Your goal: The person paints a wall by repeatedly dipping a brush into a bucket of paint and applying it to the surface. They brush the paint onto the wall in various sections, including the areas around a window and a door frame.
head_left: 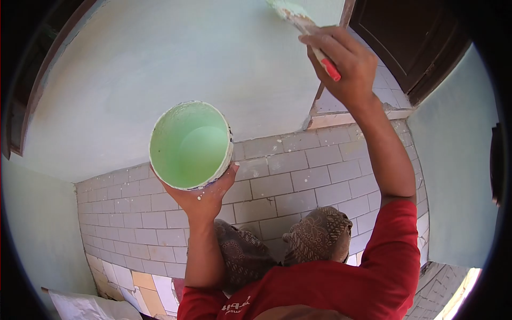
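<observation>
Head view: paintbrush [302,21] gripped by right hand [349,61]; paint bucket [166,132] held by left hand [204,201]; floor tiles [288,161] could be splashed if bucket is tipped

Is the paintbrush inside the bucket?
No, the right hand holds the paintbrush up by the wall, apart from the bucket in the left hand.

- Left hand [200,201]: cupped in a supporting grip, thumb and fingers spread
- Left forearm [204,256]: extended forward
- Right hand [349,61]: raised, fingers curled in a pinching grip
- Right forearm [386,146]: stretched forward, slanting inward
</observation>
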`<state>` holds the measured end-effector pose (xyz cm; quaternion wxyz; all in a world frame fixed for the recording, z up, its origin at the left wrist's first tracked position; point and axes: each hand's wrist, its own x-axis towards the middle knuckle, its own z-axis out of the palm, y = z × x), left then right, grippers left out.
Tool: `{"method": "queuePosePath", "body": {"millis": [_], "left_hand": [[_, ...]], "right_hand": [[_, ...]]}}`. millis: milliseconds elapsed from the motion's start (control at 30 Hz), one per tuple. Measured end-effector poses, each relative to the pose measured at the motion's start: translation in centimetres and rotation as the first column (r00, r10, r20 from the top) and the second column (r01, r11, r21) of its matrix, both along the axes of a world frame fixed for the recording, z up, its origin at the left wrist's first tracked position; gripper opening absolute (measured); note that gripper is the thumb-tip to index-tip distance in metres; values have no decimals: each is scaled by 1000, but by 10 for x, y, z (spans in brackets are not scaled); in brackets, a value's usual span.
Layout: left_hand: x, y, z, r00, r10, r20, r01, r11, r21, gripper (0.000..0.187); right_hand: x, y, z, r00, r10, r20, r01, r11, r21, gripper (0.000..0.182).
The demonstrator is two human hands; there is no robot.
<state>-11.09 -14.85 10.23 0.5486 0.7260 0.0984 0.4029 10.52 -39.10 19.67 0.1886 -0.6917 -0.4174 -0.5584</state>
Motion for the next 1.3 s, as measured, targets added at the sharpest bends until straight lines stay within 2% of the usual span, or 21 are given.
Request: {"method": "queuePosePath", "body": {"millis": [33, 67, 133, 200, 267, 300, 367, 467, 533, 600, 667, 733, 867, 933, 967, 1033, 1067, 1167, 1200, 1267, 1300], "left_hand": [[2, -2, -1, 1000, 14, 10, -14, 999, 30, 122], [4, -5, -2, 1000, 6, 2, -6, 1000, 29, 122], [7, -8, -1, 999, -36, 7, 36, 999, -7, 122], [7, -7, -4, 999, -38, 5, 38, 999, 23, 122], [5, -8, -4, 999, -33, 8, 33, 998, 51, 121], [4, -9, -2, 1000, -25, 4, 25, 999, 38, 121], [3, -12, -1, 1000, -12, 1, 12, 1000, 23, 120], [6, -13, 2, 999, -2, -38, 4, 999, 44, 120], [8, -14, 0, 1000, -9, -30, 10, 999, 31, 120], [5, -14, -2, 1000, -7, -17, 8, 998, 57, 119], [4, -16, -1, 1000, -12, 2, 11, 997, 73, 119], [6, -19, 0, 1000, -23, -2, 23, 999, 37, 119], [15, -26, -2, 1000, -26, -2, 26, 999, 26, 119], [20, -29, -5, 998, -57, 9, 57, 998, 4, 119], [22, -30, -5, 998, -63, 10, 63, 998, 5, 119], [20, -33, -7, 998, -64, 13, 63, 997, 40, 119], [20, -34, -6, 998, -67, 20, 66, 997, 42, 119], [20, -38, -4, 996, -72, 46, 72, 997, 12, 120], [20, -39, -4, 997, -61, 41, 61, 998, 11, 119], [24, -39, -4, 998, -48, 38, 48, 999, 18, 117], [24, -40, -3, 998, -59, 25, 59, 998, 15, 116]], "right_hand": [[13, -1, 29, 978, -30, 206, 18, 998, 59, 31], [26, -10, 40, 950, -219, 221, 214, 976, 48, 29], [30, 5, 76, 957, -74, 281, 67, 997, 34, 15], [58, -5, 33, 913, -276, 299, 285, 958, 15, 30], [49, -7, -23, 975, -192, 111, 200, 978, -66, 34], [48, -10, -62, 987, -145, 75, 150, 986, -69, 27], [41, -18, -141, 987, -129, -98, 113, 982, -152, 31], [39, -23, -239, 958, -112, -263, 50, 972, -230, 27], [34, -30, -260, 949, -115, -294, 43, 970, -240, 25], [24, -37, -262, 850, -143, -506, -18, 954, -301, 22], [18, -45, -231, 853, -141, -503, -6, 960, -279, 22], [12, -49, -168, 918, -12, -397, -26, 996, -91, 26], [23, -55, -14, 999, -18, 46, 13, 995, 103, 29], [41, -58, 28, 969, -120, 217, 103, 991, 86, 34], [47, -59, 28, 968, -125, 218, 108, 990, 88, 34], [55, -59, 11, 970, -202, 133, 204, 979, 3, 33], [59, -59, -15, 980, -170, 104, 172, 985, -7, 34], [59, -62, -133, 994, -104, -33, 103, 993, -51, 32], [54, -63, -172, 984, -92, -155, 78, 993, -90, 31], [47, -64, -230, 958, -72, -277, 30, 988, -152, 30], [39, -69, -246, 959, -66, -277, 27, 989, -144, 30]]}}
